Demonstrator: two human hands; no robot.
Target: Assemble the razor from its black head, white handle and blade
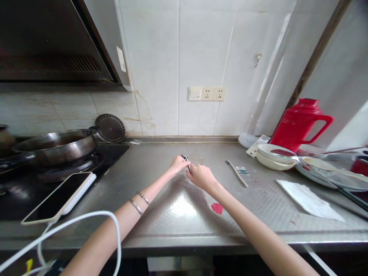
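Observation:
My two hands meet over the middle of the steel counter (161,207). Between them is a small, slim dark object (189,168) with a black-and-silver upper end; its kind is too small to make out. My left hand (178,165) is closed on it, fingers pinched near the upper part. From the right, my right hand (201,176) curls in a fist around the lower part, hiding some of it. A toothbrush (238,174) with a dark head lies to the right of my hands, beside a small printed packet (242,170).
On the left, a phone (59,199) with a white cable lies by the stove, where a steel pan (57,145) sits. At right stand a red thermos jug (300,124), stacked bowls (273,163) and plates. Nearer are a white tissue (310,199) and a red heart-shaped piece (217,208).

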